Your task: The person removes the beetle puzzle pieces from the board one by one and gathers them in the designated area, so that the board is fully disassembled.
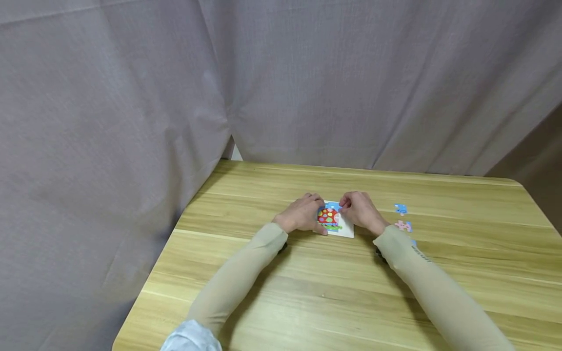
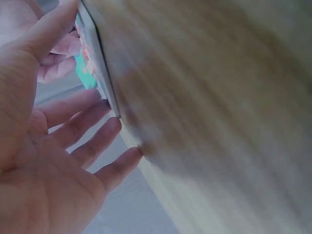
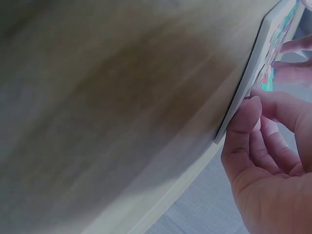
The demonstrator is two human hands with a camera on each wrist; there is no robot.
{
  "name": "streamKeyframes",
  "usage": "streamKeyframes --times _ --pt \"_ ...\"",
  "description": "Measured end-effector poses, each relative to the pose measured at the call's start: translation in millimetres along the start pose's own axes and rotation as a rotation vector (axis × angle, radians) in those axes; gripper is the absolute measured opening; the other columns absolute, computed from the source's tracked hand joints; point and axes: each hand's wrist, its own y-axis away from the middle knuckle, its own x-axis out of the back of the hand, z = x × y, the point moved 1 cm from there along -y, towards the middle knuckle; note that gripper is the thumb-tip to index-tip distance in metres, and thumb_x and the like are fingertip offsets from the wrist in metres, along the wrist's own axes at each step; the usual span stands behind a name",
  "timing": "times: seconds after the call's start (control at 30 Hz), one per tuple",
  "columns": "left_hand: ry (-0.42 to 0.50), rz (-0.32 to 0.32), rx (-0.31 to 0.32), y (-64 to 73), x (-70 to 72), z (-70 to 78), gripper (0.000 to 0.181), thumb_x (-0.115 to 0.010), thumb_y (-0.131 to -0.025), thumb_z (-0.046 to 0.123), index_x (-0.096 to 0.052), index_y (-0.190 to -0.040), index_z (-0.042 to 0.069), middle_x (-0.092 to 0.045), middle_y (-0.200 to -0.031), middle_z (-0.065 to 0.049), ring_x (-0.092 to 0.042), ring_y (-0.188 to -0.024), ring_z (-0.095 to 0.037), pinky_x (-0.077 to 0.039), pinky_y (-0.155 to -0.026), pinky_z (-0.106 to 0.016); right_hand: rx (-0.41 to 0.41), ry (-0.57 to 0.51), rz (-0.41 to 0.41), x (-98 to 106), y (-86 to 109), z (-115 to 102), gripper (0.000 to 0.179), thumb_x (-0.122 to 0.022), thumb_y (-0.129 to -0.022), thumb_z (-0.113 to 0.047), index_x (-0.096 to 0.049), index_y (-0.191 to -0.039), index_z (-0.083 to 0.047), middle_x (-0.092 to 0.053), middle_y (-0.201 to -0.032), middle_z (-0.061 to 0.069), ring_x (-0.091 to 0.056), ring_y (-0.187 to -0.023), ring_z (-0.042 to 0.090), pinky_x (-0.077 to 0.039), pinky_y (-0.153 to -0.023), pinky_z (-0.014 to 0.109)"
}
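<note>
A small white puzzle board (image 1: 348,230) lies on the table, its left part filled with pieces that form a red, spotted ladybug picture (image 1: 327,216). My left hand (image 1: 304,213) rests at the board's left side, thumb by the near edge. Its fingers look spread and nearly straight in the left wrist view, the tips by the board's edge and the tabletop. With thumb and index finger, my right hand (image 1: 361,212) pinches a puzzle piece at the upper right of the picture. That piece is mostly hidden behind the fingers.
Right of the board lie loose pieces: a blue one (image 1: 401,208), a pink and blue one (image 1: 403,225), and another blue one (image 1: 414,243) partly covered by the right sleeve. Grey curtains (image 1: 307,87) hang behind the wooden table (image 1: 307,297) and along its left.
</note>
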Motion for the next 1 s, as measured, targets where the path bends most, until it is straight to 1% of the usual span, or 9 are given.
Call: streamKeyframes --times 0.07,0.13,0.27,0.33,0.47,0.63,0.83,1.0 --pt "0.017 -0.005 -0.007 1.5 1.0 0.4 0.082 -0.091 -0.087 0.055 -0.061 -0.153 0.017 -0.058 -0.158 -0.002 -0.055 -0.143 -0.023 -0.055 -0.116 -0.038 0.003 -0.003 0.005 0.1 -0.2 0.3 0.010 -0.069 -0.088 0.008 -0.075 -0.095 0.004 -0.074 -0.087 0.016 -0.065 -0.079 0.023 -0.050 -0.072 0.028" --pt "0.023 -0.015 -0.021 3.1 2.3 1.1 0.075 -0.090 -0.088 0.052 -0.064 -0.152 0.021 -0.057 -0.159 -0.003 -0.054 -0.144 -0.024 -0.055 -0.116 -0.040 0.008 -0.004 0.009 0.6 -0.4 0.5 0.010 -0.069 -0.088 0.008 -0.075 -0.095 0.004 -0.074 -0.086 0.017 -0.066 -0.079 0.024 -0.051 -0.071 0.028" --pt "0.012 -0.036 -0.047 5.2 4.6 2.5 0.064 -0.087 -0.091 0.051 -0.069 -0.149 0.030 -0.054 -0.163 -0.005 -0.052 -0.146 -0.025 -0.054 -0.117 -0.043 0.002 -0.008 0.006 1.5 -0.2 0.5 0.009 -0.070 -0.089 0.007 -0.076 -0.096 0.005 -0.075 -0.088 0.018 -0.067 -0.079 0.024 -0.052 -0.073 0.029" --pt "0.005 -0.040 -0.053 5.4 5.3 2.8 0.061 -0.086 -0.091 0.051 -0.070 -0.147 0.032 -0.053 -0.164 -0.006 -0.052 -0.147 -0.025 -0.054 -0.117 -0.042 -0.012 -0.009 0.003 1.5 0.0 0.9 0.008 -0.071 -0.091 0.007 -0.076 -0.097 0.004 -0.075 -0.089 0.017 -0.067 -0.081 0.024 -0.052 -0.074 0.030" --pt "0.002 -0.039 -0.059 5.3 5.6 2.8 0.060 -0.086 -0.092 0.051 -0.071 -0.146 0.032 -0.053 -0.164 -0.007 -0.052 -0.146 -0.026 -0.054 -0.116 -0.042 -0.024 -0.013 0.006 1.6 0.9 2.2 0.008 -0.072 -0.091 0.006 -0.076 -0.097 0.004 -0.075 -0.090 0.017 -0.067 -0.082 0.024 -0.053 -0.076 0.030" --pt "0.009 -0.034 -0.061 5.1 4.0 2.0 0.059 -0.086 -0.092 0.050 -0.071 -0.146 0.032 -0.053 -0.164 -0.008 -0.051 -0.147 -0.026 -0.053 -0.117 -0.044 -0.014 -0.016 0.023 3.5 3.5 5.9 0.005 -0.073 -0.094 0.003 -0.076 -0.097 0.004 -0.076 -0.090 0.017 -0.068 -0.083 0.024 -0.052 -0.075 0.029" --pt "0.043 -0.021 -0.049 5.9 2.7 1.5 0.063 -0.089 -0.091 0.048 -0.071 -0.147 0.026 -0.054 -0.162 -0.007 -0.050 -0.149 -0.026 -0.051 -0.120 -0.044 -0.023 0.000 0.034 12.0 9.4 13.5 0.008 -0.073 -0.099 -0.001 -0.077 -0.103 0.004 -0.076 -0.093 0.017 -0.068 -0.084 0.023 -0.052 -0.076 0.030" --pt "0.049 -0.025 -0.013 7.2 2.7 1.1 0.072 -0.089 -0.091 0.049 -0.064 -0.152 0.019 -0.054 -0.162 -0.004 -0.050 -0.150 -0.024 -0.050 -0.123 -0.043 -0.042 0.011 0.038 22.7 14.7 22.0 0.009 -0.074 -0.099 -0.004 -0.078 -0.103 0.004 -0.077 -0.092 0.015 -0.066 -0.082 0.020 -0.052 -0.076 0.029"
